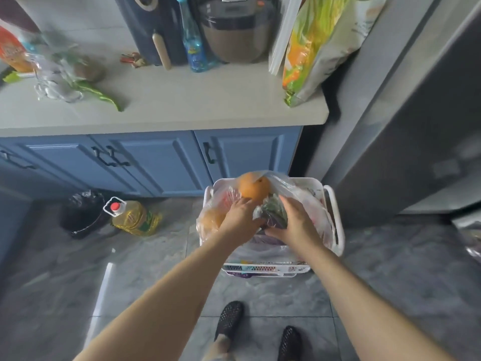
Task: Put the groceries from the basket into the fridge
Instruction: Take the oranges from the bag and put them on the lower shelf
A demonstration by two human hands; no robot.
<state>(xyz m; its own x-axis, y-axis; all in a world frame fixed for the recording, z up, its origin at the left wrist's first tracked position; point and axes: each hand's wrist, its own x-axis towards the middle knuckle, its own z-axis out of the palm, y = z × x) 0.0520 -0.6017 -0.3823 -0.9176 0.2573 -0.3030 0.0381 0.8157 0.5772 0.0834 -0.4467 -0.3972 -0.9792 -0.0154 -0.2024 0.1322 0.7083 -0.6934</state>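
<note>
Groceries are being reached for now, and the fridge (406, 131), the biggest thing in play, is seen up and to the right of the hands with its door shut. Nothing can be judged as stored yet; the whole job looks to be ahead. Next down in size, the white basket (335, 204) is set on the floor directly under the hands, piled full of thin plastic bags (309, 201). An orange fruit (253, 187) is perched just beyond the fingertips, at the far side of the heap. A bundle of greens (272, 207) is caught between the two hands. The left hand (240, 217) is laid over the bagged produce with fingers spread and only lightly bent, touching near the orange. The right hand (295, 222) is pressed onto the greens' bag, fingers draped over it; whether anything is actually pinched cannot be told from here. A first item is judged about to be lifted, then the door must be opened.
</note>
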